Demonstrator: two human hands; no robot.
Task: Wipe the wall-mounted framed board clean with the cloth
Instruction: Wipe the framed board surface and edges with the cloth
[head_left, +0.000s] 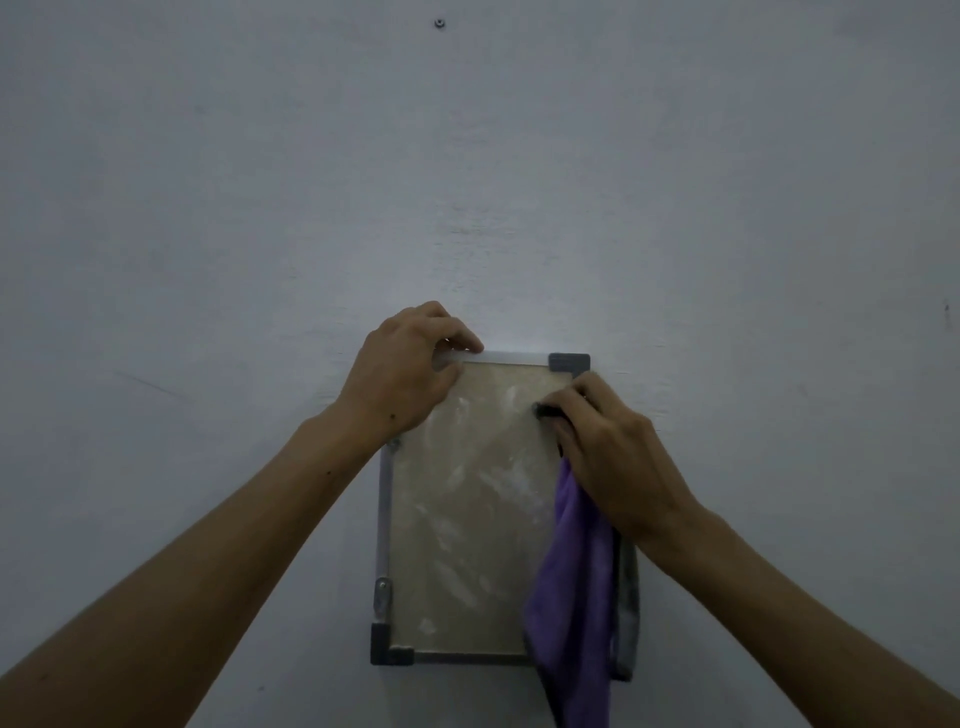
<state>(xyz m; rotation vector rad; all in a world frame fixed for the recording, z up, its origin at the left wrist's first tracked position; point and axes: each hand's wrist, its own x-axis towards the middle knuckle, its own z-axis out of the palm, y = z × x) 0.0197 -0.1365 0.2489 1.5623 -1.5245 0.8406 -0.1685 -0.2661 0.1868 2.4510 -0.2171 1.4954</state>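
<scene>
Two bare forearms reach up from the bottom of the view toward a pale grey wall (519, 156). The right hand (608, 441) grips a bunched purple cloth (571, 582), fingers curled around its top and pressed to the upper right of the board, likely to begin a stroke; the loose cloth hangs over the lower right edge. The left hand (400, 369) curls its fingers over the frame's top left corner, probably to steady it against rubbing. The framed board (467, 493) hangs upright low on the wall, its surface streaked with whitish smears, so wiping looks barely begun. Higher up, a small screw (439, 23) sits in the wall.
</scene>
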